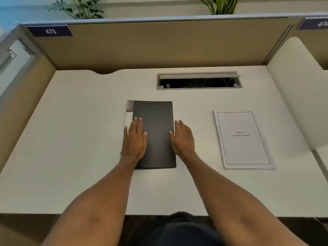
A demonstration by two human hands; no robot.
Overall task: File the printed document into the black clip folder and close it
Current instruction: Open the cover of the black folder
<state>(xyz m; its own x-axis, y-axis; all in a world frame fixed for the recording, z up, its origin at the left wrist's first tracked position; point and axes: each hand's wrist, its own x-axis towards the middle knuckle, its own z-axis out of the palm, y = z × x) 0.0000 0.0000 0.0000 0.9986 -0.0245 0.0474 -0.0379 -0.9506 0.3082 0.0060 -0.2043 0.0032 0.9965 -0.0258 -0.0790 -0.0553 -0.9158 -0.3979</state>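
Two bare hands are resting at the closed black clip folder (154, 134), which is lying flat near the middle of the white desk (71, 139). Reading from the left, the left hand (134, 139) is lying palm-down with fingers spread over the folder's spine side, pinning it without gripping anything. The folder's cover is looking thin, smooth and somewhat flexible, so it is likely light and liable to slide on the desk unless held down; its free right edge is seeming the natural place to lift. The right hand (182, 137) is sitting open and flat at that right edge, thumb touching the cover, fingers on the desk just beside it, holding nothing. Further right, well apart from the folder, the printed document (244, 139) is lying face-up, a thin stack of sheets whose layered edges are showing along the left and bottom sides; it is probably light and floppy, best taken by a long edge with support underneath. Behind everything, an open cable tray (198, 80) is sitting in the desk.
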